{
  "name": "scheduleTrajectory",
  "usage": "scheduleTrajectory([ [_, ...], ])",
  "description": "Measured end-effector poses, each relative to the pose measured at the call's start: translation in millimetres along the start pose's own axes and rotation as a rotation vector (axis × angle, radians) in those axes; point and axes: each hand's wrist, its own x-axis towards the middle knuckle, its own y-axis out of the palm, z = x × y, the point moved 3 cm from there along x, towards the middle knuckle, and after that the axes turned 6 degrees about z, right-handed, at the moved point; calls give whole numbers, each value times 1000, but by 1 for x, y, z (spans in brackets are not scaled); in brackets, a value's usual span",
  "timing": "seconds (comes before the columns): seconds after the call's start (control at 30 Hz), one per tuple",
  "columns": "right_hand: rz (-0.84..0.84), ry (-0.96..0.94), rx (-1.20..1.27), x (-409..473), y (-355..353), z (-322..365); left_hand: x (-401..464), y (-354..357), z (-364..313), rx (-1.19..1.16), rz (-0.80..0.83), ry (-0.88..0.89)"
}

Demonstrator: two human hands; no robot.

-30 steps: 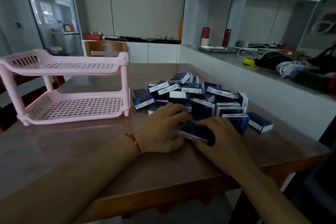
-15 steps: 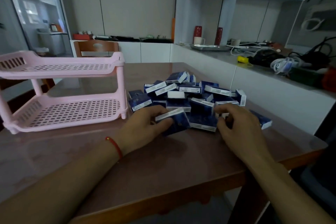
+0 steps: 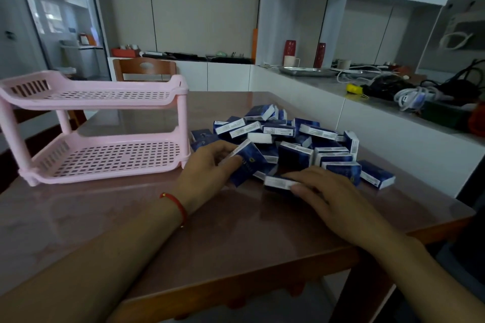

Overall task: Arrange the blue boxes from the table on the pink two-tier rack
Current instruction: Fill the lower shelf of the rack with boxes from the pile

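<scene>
Left hand (image 3: 210, 170) lifted box (image 3: 248, 162), gripping; right hand (image 3: 325, 191) pinches flat box (image 3: 278, 181); glossy brown table (image 3: 236, 231).

gripped a tilted blue box (image 3: 248, 162) in the left hand (image 3: 210, 173) at the near edge of the pile of blue boxes (image 3: 286, 136) — pinched a flat box (image 3: 278, 181) on the table (image 3: 105, 217) with the right hand (image 3: 325, 191). stood empty beside the pile, to its left — the pink two-tier rack (image 3: 99, 123).
</scene>
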Motion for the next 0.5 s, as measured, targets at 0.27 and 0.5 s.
scheduleTrajectory([
  [0.27, -55, 22, 331, 32, -7, 17, -10, 12, -18, -76, 160, -26],
  [0.5, -234, 42, 163, 59, 8, 19, -14, 13, -20, 30, 282, -7],
])
